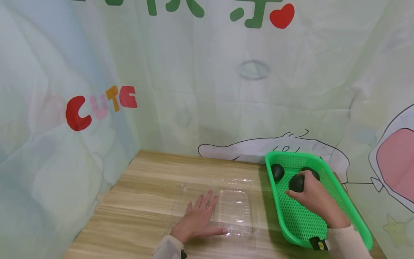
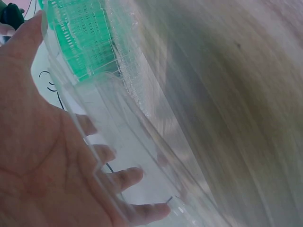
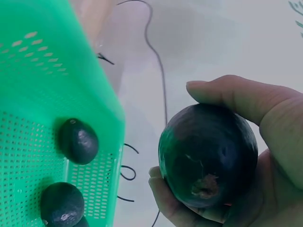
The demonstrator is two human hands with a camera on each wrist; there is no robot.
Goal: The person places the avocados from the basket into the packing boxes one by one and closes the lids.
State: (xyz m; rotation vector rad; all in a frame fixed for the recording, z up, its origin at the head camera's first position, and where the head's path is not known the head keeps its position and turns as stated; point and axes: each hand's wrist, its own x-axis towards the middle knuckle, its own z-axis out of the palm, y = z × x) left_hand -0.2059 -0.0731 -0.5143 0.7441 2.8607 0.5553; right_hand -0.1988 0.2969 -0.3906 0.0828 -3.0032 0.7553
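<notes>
My right hand (image 1: 312, 196) grips a dark, nearly black avocado (image 3: 208, 156) over the green basket, thumb on one side and fingers on the other. A brown stem scar shows on that fruit in the right wrist view. Inside the basket (image 1: 281, 223) lie more avocados (image 3: 78, 141); one is partly behind the held fruit in the head view. On the table, my left hand (image 1: 198, 219) lies with spread, straight fingers over the left part of a clear plastic clamshell box (image 1: 237, 205). The left wrist view shows the fingers through its transparent plastic.
The wood-grain table (image 1: 152, 176) runs back to a printed cloth backdrop (image 1: 226, 90) with lettering and cartoon drawings. More cloth (image 1: 48, 172) hangs along the left side. The basket stands at the table's right side, its raised rim around the fruit.
</notes>
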